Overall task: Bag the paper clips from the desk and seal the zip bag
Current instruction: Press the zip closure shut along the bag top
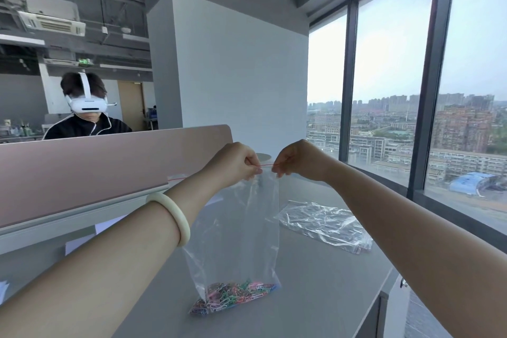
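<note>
**Q:** Where are the paper clips?

**A:** A heap of colored paper clips (236, 296) lies in the bottom of a clear zip bag (241, 228). The bag hangs upright, and its bottom rests on the gray desk (315, 282), about midway between the left and right edges.

**Q:** What are the hands doing?

**A:** Both are raised at the top of the bag. The left hand (236, 162) pinches the left part of the red seal strip (266, 165) between thumb and fingers. The right hand (297, 160) pinches the strip's right end. A short stretch of red shows between them. A pale bracelet (171, 217) sits on the left forearm.

**Q:** Is the bag sealed?

**A:** That cannot be told; the fingers cover most of the strip.

**Q:** What else is there?

**A:** A crumpled pile of empty clear bags (326, 225) lies toward the desk's right edge, apart from the held bag. A pink partition (96, 170) runs along the left edge. Behind it sits another person (86, 123) wearing a white headset.
</note>
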The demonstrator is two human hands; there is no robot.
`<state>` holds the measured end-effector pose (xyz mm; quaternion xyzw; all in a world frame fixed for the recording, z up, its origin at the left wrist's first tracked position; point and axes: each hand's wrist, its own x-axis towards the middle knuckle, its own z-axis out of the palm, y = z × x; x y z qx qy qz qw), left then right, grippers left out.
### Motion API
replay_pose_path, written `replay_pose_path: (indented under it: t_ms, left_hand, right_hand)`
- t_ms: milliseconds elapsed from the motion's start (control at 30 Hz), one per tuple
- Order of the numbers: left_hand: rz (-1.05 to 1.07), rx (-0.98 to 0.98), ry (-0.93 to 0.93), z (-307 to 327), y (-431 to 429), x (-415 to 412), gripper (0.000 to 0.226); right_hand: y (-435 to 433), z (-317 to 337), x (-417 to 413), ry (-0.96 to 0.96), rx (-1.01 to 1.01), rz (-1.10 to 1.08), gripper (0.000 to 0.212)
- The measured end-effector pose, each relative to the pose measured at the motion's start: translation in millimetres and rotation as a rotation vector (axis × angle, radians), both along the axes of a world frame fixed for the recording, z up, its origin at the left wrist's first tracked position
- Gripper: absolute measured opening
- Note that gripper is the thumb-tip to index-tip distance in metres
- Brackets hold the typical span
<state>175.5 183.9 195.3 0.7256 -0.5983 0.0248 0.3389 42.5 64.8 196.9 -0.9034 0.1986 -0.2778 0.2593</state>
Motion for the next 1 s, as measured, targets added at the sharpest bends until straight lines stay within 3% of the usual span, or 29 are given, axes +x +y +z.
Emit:
replay_pose_path:
  t_ms: [1000]
  left_hand:
    - [-0.018, -0.003, -0.016, -2.6, 0.9, 0.6, 0.008]
  right_hand:
    - [11.8, -1.7, 5.2, 0.035, -0.144, -0.046, 0.013]
